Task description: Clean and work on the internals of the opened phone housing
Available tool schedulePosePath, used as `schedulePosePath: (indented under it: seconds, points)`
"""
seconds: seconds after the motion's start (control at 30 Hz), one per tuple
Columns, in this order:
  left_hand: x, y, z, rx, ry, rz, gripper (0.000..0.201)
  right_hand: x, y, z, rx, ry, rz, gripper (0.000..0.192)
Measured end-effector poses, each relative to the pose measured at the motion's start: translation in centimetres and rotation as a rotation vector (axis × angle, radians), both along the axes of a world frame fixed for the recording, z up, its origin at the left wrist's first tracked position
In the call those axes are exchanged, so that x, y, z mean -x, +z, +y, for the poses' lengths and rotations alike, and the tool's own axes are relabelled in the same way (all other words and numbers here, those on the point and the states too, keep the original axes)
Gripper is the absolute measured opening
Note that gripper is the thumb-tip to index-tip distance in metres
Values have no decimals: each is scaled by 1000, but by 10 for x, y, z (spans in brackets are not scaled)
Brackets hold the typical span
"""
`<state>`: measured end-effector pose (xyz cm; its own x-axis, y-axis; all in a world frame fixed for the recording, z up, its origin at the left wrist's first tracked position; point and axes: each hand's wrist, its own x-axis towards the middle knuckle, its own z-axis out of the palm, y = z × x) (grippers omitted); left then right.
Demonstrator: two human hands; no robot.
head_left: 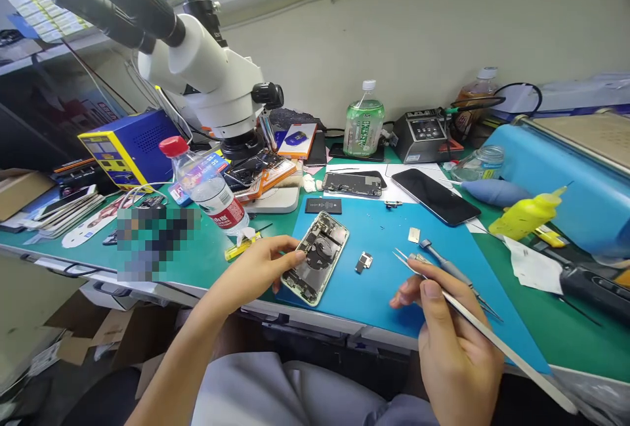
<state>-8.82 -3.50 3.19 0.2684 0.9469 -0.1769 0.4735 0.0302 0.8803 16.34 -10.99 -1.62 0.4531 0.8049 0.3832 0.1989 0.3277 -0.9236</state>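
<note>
While left hand (pixel 266 267) steadies opened phone (pixel 317 256), right hand (pixel 450 334) grips tweezers (pixel 472 321), perhaps.

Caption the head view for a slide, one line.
Left hand steadies an opened, screenless smartphone chassis on a blue work mat while the right hand holds slim metal tweezers.

We see a matt blue rubbery mat (pixel 384 281) over the smoother green desk (pixel 541 321) covering. The opened phone housing (pixel 317 256) shows a shiny metal rim and dull grey metal shields inside. Our right hand (pixel 455 340) pinches bright steel tweezers (pixel 472 318). The black phone screen (pixel 436 195) is glossy glass; the water bottle (pixel 209 186) is clear plastic.
</note>
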Motion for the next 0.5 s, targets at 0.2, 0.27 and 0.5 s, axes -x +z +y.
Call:
schedulePosePath:
  seconds: [0.2, 0.27, 0.5]
  points:
    - [-12, -20, -8, -54, 131, -221, 46, -3, -11, -2, -55, -12, 4, 21]
    - [-16, -27, -13, -74, 166, -266, 42, -4, -12, -4, -56, 1, 29, 19]
    - [-10, -38, -26, -129, 218, -236, 24, 3, -2, -4, -73, 153, -310, 18]
